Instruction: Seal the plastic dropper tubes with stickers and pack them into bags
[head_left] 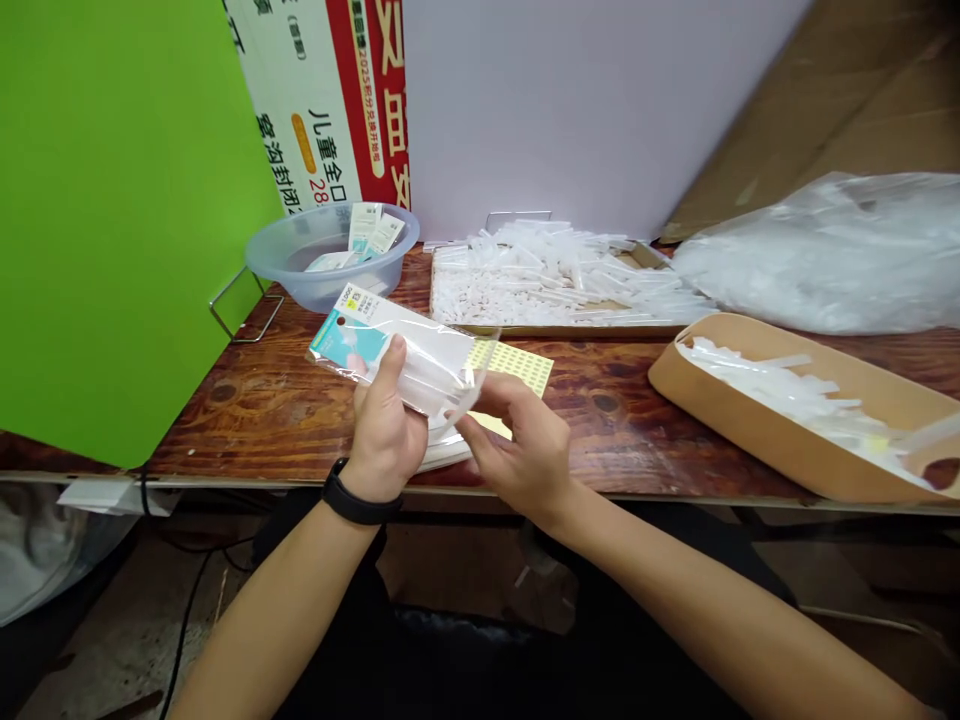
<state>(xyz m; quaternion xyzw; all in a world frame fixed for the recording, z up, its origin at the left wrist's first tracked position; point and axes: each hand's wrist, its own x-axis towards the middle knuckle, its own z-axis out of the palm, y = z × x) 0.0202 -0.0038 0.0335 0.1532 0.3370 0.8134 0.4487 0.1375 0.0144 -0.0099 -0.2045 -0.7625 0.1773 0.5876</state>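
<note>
My left hand [386, 430], with a black band on its wrist, is closed around a clear plastic bag [420, 345], thumb on top. Inside the bag are a teal and white printed card [349, 340] and some whitish contents I cannot make out well. My right hand [517, 440] pinches the clear flap at the bag's right end between thumb and fingers. Just behind and under the hands lies a pale yellow sheet of small oval stickers [525, 368]. A white flat stack [442, 455] shows partly beneath the bag; the hands hide the rest.
A bluish plastic basin [292, 265] with carded packs stands at the back left. Behind the hands is a shallow tray [517, 329] heaped with thin white plastic pieces. A tan box [720, 420] of similar pieces and a large clear bag [825, 260] are at right.
</note>
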